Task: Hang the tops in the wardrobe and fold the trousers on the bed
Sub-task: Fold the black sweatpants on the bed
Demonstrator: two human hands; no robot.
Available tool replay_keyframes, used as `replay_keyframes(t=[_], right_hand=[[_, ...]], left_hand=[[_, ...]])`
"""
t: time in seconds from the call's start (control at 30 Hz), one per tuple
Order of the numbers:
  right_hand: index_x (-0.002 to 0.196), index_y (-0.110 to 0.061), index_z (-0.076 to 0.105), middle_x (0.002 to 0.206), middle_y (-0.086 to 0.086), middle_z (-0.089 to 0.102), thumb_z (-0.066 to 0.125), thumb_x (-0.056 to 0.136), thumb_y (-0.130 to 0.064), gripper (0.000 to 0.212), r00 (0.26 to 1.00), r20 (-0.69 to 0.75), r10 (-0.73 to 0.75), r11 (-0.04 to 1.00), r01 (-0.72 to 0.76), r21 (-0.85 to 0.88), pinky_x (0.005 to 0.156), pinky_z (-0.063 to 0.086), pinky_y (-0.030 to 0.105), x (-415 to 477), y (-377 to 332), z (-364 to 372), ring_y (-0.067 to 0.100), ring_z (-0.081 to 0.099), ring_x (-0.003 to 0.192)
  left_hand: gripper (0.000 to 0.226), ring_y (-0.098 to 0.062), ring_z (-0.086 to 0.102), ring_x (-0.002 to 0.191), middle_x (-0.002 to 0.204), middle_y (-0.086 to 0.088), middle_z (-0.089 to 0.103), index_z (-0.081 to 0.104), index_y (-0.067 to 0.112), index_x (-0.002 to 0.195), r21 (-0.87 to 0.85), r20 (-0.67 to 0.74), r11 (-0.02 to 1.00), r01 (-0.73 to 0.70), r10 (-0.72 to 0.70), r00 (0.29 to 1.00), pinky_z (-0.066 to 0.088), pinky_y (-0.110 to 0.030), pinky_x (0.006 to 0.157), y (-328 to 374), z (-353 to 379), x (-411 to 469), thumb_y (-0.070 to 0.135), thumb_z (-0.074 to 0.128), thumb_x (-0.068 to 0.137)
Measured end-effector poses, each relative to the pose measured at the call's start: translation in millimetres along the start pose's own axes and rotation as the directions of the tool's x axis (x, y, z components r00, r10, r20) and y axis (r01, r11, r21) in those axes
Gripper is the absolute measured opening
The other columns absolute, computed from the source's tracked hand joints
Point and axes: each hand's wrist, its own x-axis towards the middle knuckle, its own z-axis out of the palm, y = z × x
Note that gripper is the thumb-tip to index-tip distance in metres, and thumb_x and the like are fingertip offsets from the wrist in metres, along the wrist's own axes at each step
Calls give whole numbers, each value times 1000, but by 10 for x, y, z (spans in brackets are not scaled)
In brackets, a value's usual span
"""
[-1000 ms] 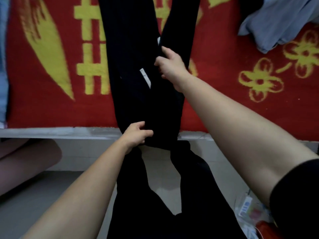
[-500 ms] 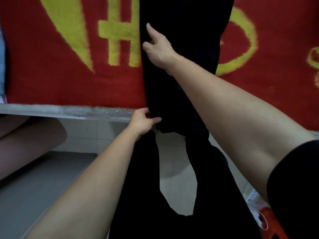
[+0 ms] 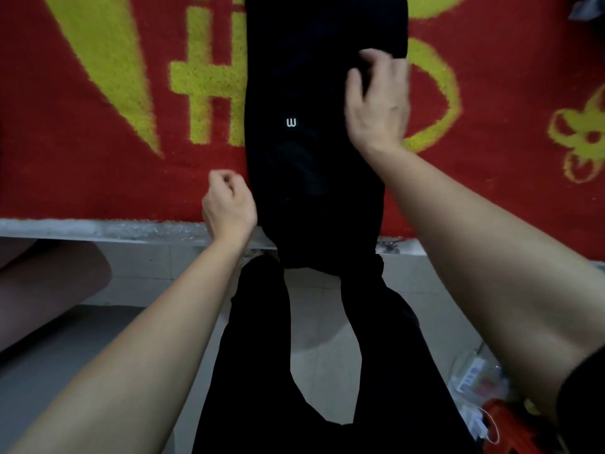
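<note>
Fingers of the left hand, released from the cloth, now clench empty at 9 o'clock of the black trousers, the right hand blurred atop them at 1 o'clock, grip unclear: they lie doubled lengthwise on the bed, so crosswise folds likely remain.

Bedside, seen from above — dim, even indoor light.
Bed covered by a red blanket with yellow woven figures; pale grey rail along its near edge. Below it, a light tiled floor, grout lines faint. Lower right on the floor — clear plastic bags beside a red object, blurred.
</note>
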Motion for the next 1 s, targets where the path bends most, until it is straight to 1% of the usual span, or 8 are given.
replay_keyframes(t=[0.07,0.17,0.27,0.4,0.53,0.6,0.8,1.0], right_hand=[[135,-18,50,130,7,49,48,94,-53,54,994,-100,52,991,-64,-119,101,36,32,19,202,-96,23,50,123],[128,-14,45,127,9,55,48,86,-73,73,981,22,194,966,-188,-177,95,41,41,30,404,-54,31,54,119],[118,-8,50,103,19,66,40,100,-58,54,978,125,169,974,-146,-172,72,37,40,26,610,49,43,62,99],[109,-4,50,72,14,56,36,105,-41,40,996,-27,86,995,-88,-47,60,24,33,-200,788,29,39,58,68],[127,-7,48,113,19,61,44,103,-35,37,994,60,90,972,-75,-221,70,37,42,-340,854,46,42,60,98],[140,-6,44,133,15,50,49,95,-25,49,1000,6,-4,985,5,-170,92,41,44,-226,747,12,34,53,118],[156,-10,26,163,18,18,40,99,-35,65,962,-136,-237,950,199,-242,118,23,42,472,381,-79,32,24,149],[160,-17,3,167,11,-4,16,106,-50,65,921,262,-288,802,382,-460,124,6,49,1072,460,106,30,-3,154]], left_hand=[[35,-34,59,107,112,-15,67,59,8,114,-37,19,999,-7,8,1000,38,-36,82,234,116,197,33,37,103],[47,-33,54,120,126,-17,61,52,5,126,-68,67,994,-84,89,994,36,-32,92,565,321,456,44,38,103],[58,-32,50,125,132,-17,57,46,1,130,-8,79,971,-240,240,968,30,-28,96,690,488,558,49,48,99],[62,-37,60,100,95,-9,61,51,8,111,76,-15,948,-309,310,950,34,-35,77,548,542,439,66,48,91],[67,-40,61,103,110,-18,65,44,11,122,258,69,942,-214,203,977,41,-40,78,395,601,345,70,47,89],[72,-38,54,118,129,-17,57,39,10,135,251,33,946,-206,204,978,41,-42,90,493,596,432,66,47,90],[71,-25,23,146,160,-7,25,24,20,154,378,8,770,-515,553,833,22,-42,115,1068,535,958,59,37,96],[54,-23,11,151,164,0,18,28,26,153,483,142,734,-477,472,870,16,-51,119,1476,687,1467,47,29,104]])
